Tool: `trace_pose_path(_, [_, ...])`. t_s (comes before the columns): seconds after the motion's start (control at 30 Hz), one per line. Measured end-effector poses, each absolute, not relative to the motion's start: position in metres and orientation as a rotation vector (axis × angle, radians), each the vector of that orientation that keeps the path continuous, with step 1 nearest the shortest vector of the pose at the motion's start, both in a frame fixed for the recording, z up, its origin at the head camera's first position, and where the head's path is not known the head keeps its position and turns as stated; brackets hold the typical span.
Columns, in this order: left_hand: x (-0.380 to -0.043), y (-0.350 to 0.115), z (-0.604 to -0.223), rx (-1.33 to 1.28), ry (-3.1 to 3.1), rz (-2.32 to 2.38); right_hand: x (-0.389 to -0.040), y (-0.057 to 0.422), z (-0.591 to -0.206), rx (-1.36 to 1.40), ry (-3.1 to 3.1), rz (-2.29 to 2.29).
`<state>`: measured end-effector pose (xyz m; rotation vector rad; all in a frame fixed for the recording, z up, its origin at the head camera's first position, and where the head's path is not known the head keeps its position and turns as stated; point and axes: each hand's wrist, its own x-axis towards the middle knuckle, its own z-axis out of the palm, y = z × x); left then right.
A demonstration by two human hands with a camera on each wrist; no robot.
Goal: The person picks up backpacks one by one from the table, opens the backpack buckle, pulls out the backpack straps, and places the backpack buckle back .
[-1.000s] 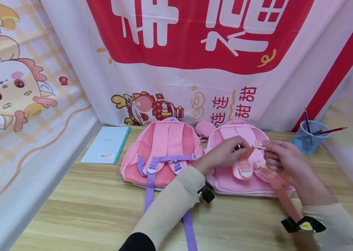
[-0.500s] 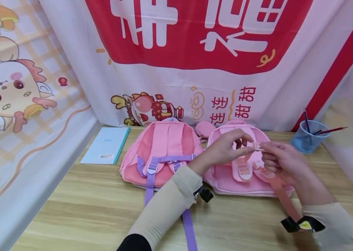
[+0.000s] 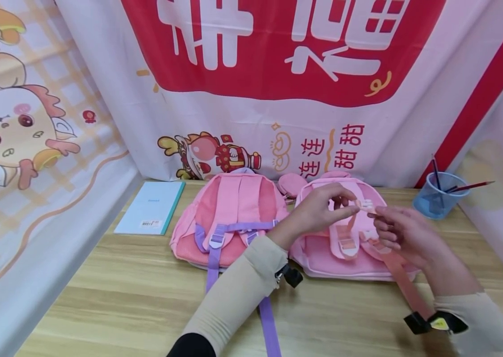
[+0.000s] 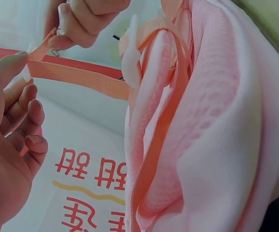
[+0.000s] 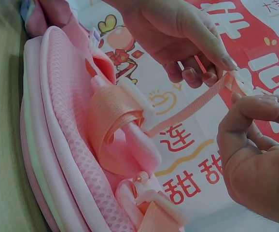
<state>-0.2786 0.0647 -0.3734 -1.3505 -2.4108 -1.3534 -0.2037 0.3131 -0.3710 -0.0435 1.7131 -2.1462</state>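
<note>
In front of the person, a pink backpack with peach webbing straps lies back side up. Above it the left hand pinches a small white plastic buckle between thumb and fingers. A peach strap stretches from that buckle down to the pack, as the left wrist view shows. The right hand pinches the short strap end on the buckle's other side. In the right wrist view, both hands' fingertips are close together around the buckle. White adjusters sit on the pack's shoulder straps.
A second pink backpack with purple straps lies to the left, one purple strap trailing towards the person. A pale blue notebook is at the far left. A blue mesh cup with pencils stands at the back right, before a printed curtain.
The left fingers have moved right and taken the buckle, which the right hand held earlier. The right fingers have shifted to the strap end. Both backpacks stay in place.
</note>
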Motion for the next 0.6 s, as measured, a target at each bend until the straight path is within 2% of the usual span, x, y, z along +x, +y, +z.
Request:
trace_pose_path(0.17, [-0.2802, 0.0651, -0.3754, -1.361, -2.369, -1.367, -0.2039, 0.316, -0.3725, 0.042, 1.784, -2.117])
trace_pose_path(0.6, [-0.2796, 0.0646, -0.3748, -1.38, -2.388, -1.364, -0.2051, 0.307, -0.3775, 0.032, 1.76, -2.15])
